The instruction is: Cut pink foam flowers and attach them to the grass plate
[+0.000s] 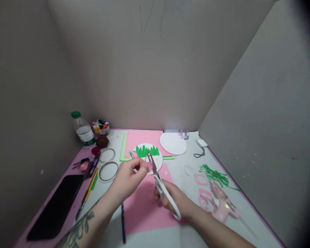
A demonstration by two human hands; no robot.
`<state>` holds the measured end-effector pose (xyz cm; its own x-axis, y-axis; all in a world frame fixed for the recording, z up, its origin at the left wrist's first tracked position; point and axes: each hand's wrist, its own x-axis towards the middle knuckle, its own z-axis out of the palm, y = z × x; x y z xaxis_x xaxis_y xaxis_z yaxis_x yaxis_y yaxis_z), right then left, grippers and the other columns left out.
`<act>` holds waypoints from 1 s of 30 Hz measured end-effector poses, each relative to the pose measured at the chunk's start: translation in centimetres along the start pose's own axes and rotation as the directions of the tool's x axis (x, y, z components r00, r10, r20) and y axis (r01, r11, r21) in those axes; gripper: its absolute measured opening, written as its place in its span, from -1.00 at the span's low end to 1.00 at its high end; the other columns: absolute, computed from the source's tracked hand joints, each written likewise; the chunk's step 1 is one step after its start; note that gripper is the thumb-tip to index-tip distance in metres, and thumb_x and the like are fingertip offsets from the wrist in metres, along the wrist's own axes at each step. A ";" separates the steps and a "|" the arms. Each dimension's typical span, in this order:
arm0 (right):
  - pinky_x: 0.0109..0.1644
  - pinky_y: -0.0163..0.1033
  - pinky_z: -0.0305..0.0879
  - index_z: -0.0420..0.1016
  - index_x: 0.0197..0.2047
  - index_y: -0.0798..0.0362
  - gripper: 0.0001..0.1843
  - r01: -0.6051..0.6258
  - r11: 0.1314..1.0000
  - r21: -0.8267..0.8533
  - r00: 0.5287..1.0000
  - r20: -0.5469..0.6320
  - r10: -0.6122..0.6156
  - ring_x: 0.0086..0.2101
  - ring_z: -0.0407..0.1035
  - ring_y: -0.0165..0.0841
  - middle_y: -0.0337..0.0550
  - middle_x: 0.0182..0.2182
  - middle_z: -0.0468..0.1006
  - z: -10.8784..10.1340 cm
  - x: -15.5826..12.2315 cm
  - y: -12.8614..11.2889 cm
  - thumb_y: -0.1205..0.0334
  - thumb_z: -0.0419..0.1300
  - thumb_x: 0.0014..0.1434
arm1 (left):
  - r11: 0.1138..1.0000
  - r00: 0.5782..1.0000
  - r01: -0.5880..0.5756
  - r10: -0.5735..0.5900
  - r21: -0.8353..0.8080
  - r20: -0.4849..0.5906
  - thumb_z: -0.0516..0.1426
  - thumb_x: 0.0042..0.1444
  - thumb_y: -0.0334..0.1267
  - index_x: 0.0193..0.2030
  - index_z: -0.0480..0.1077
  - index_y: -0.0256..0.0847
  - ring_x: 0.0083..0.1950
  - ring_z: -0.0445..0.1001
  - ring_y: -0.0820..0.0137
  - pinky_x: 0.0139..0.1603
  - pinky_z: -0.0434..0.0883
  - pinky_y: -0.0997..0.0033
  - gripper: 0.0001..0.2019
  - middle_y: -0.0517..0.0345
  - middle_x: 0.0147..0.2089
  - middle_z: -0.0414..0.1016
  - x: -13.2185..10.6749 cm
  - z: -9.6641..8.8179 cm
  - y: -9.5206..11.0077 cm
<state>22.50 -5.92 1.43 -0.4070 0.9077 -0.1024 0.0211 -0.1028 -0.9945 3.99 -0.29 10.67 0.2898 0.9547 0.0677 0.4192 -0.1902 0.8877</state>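
Note:
My left hand (131,178) pinches a small piece of pink paper (147,166) between thumb and fingers. White-handled scissors (163,188) are gripped in my right hand (172,196), their blades parted and pointing up and away, right beside the pink piece. Whether the blades touch the paper, I cannot tell. Behind both hands lies a white paper circle (157,164) with green paper grass (144,151) across its upper part. Under my hands a larger pink sheet (142,213) lies flat on the table, partly covered by them.
On the right are a pink glue gun (223,206), green paper strips (217,175) and pink offcuts (201,179). At left stand a bottle (84,132), tape rolls (107,171) and a dark phone-like slab (58,206). A blue pencil (123,224) lies in front; a white oval (173,143) lies behind.

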 end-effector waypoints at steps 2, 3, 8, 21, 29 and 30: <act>-0.32 -0.24 0.26 0.27 -0.29 0.10 -0.37 0.004 1.000 0.003 1.000 0.005 -0.004 -0.39 0.30 -0.37 -0.13 -0.36 0.41 0.0 0.0 0.0 -0.33 0.22 -0.09 | 1.000 1.000 0.005 -0.005 -0.004 -0.003 0.07 0.06 -0.21 -0.56 0.27 -0.22 -0.45 0.20 0.48 -0.44 0.14 0.52 -0.78 0.29 -0.55 0.23 0.0 0.0 0.0; -0.32 -0.24 0.26 0.27 -0.30 0.10 -0.37 0.007 1.000 0.001 1.000 0.006 -0.007 -0.40 0.30 -0.37 -0.13 -0.37 0.41 0.0 0.0 -0.1 -0.34 0.22 -0.09 | 1.000 1.000 0.007 -0.007 -0.004 -0.003 0.07 0.06 -0.21 -0.56 0.27 -0.22 -0.45 0.20 0.48 -0.43 0.15 0.52 -0.78 0.29 -0.55 0.23 0.0 0.0 0.0; -0.32 -0.23 0.26 0.29 -0.31 0.10 -0.33 0.008 1.000 -0.015 1.000 0.002 -0.008 -0.40 0.30 -0.36 -0.13 -0.37 0.42 0.0 -0.1 -0.3 -0.38 0.22 -0.13 | 1.000 1.000 0.003 -0.003 -0.002 0.004 0.06 0.06 -0.21 -0.56 0.28 -0.22 -0.45 0.20 0.48 -0.43 0.14 0.52 -0.78 0.29 -0.55 0.24 -0.1 0.0 0.0; -0.29 -0.23 0.30 0.30 -0.26 0.09 -0.34 0.044 0.999 -0.030 0.999 0.015 -0.043 -0.36 0.32 -0.34 -0.11 -0.33 0.43 -0.1 -0.2 0.0 -0.39 0.18 -0.08 | 0.999 1.000 0.008 -0.009 -0.031 -0.011 0.07 0.05 -0.18 -0.53 0.34 -0.23 -0.45 0.23 0.46 -0.44 0.17 0.51 -0.78 0.26 -0.54 0.29 -0.2 0.0 0.2; -0.30 -0.23 0.29 0.29 -0.28 0.09 -0.30 0.041 0.999 -0.028 0.999 0.008 -0.041 -0.39 0.31 -0.36 -0.11 -0.35 0.43 0.0 -0.1 -0.2 -0.43 0.16 -0.11 | 1.000 1.000 0.011 -0.011 -0.028 -0.004 0.07 0.06 -0.19 -0.54 0.33 -0.23 -0.46 0.21 0.47 -0.44 0.15 0.53 -0.78 0.27 -0.55 0.27 -0.3 -0.1 0.4; -0.31 -0.23 0.29 0.29 -0.28 0.09 -0.30 0.036 0.999 -0.022 0.999 0.005 -0.036 -0.39 0.31 -0.36 -0.11 -0.35 0.43 0.0 -0.1 -0.3 -0.43 0.17 -0.12 | 1.000 1.000 0.012 -0.012 -0.027 -0.002 0.07 0.06 -0.19 -0.54 0.33 -0.23 -0.46 0.21 0.47 -0.44 0.15 0.53 -0.77 0.27 -0.55 0.26 -0.3 -0.1 0.4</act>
<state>22.48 -5.97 1.69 -0.4118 0.9089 -0.0661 0.0262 -0.0607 -0.9978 4.03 -0.64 11.08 0.2828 0.9574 0.0582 0.3990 -0.1726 0.9005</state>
